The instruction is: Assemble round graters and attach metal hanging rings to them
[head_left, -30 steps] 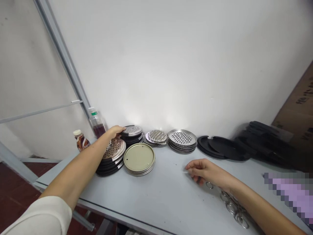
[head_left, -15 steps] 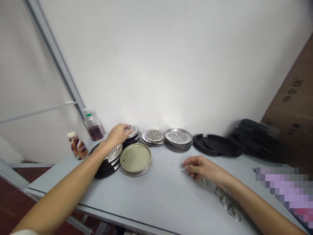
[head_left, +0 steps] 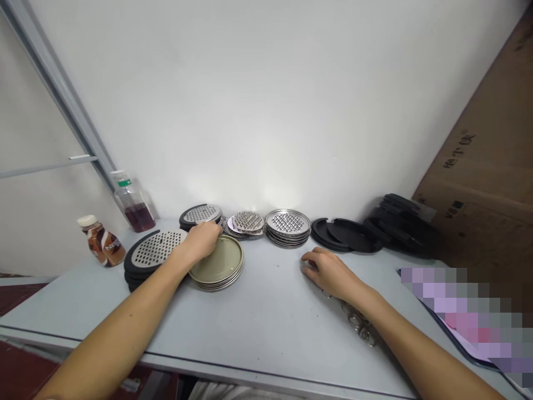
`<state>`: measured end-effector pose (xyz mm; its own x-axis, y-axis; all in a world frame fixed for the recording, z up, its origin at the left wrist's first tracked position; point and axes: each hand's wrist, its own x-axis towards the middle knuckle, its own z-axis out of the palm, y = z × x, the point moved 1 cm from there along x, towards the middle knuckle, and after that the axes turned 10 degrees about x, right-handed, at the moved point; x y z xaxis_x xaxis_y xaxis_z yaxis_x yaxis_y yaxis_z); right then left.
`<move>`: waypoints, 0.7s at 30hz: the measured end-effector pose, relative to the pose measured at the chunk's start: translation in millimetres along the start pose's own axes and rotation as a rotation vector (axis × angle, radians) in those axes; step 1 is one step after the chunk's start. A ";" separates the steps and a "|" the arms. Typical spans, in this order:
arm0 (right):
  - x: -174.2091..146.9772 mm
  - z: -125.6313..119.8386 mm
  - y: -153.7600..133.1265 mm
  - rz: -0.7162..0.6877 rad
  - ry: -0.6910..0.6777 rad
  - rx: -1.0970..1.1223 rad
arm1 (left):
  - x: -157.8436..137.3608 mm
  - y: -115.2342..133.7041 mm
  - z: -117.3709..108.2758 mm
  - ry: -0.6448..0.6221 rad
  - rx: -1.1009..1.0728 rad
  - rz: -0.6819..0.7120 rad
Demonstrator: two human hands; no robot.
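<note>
My left hand (head_left: 204, 240) is over the stack of gold-coloured round metal plates (head_left: 219, 266), its fingers curled down at the rear rim of the top plate; the fingertips are partly hidden. Two stacks of black-rimmed round grater discs stand beside it, a near one (head_left: 156, 250) under my left forearm and a farther one (head_left: 202, 214) behind the hand. My right hand (head_left: 328, 272) rests low over the table with thumb and forefinger apart, holding nothing I can see. Several metal rings (head_left: 356, 321) lie under the right wrist, partly covered.
Along the wall stand loose grater plates (head_left: 249, 221), a stack of rimmed metal grater discs (head_left: 288, 223) and black round plastic rings (head_left: 350, 234). A brown drink bottle (head_left: 104, 244) and a bottle of dark red liquid (head_left: 137, 208) stand left. A cardboard box (head_left: 470, 183) is at right.
My left hand has come back from the farther grater stack to the gold-coloured plates. The right hand stays near the rings. The whole view has shifted, moving things leftward.
</note>
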<state>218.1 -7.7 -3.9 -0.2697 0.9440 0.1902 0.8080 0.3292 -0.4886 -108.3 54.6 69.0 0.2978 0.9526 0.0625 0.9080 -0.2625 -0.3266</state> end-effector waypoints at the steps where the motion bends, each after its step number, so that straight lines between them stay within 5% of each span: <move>1: 0.3 -0.2 0.8 -0.007 -0.001 -0.001 | 2.8 -1.9 1.3 -0.011 0.005 -0.006; 12: 0.3 -9.8 3.5 -0.026 -0.002 0.031 | 12.7 -14.3 0.4 -0.016 0.013 -0.004; 17: 2.2 -20.9 9.5 0.002 -0.008 0.059 | 11.2 -16.3 -25.7 0.056 -0.023 0.031; 21: 4.4 -26.7 16.5 0.044 0.009 0.057 | 6.9 18.1 -53.8 0.160 -0.100 0.120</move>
<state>244.3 1.3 11.7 -0.2296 0.9573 0.1755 0.7875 0.2887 -0.5446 -74.0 48.1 114.3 0.4416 0.8790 0.1801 0.8853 -0.3943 -0.2464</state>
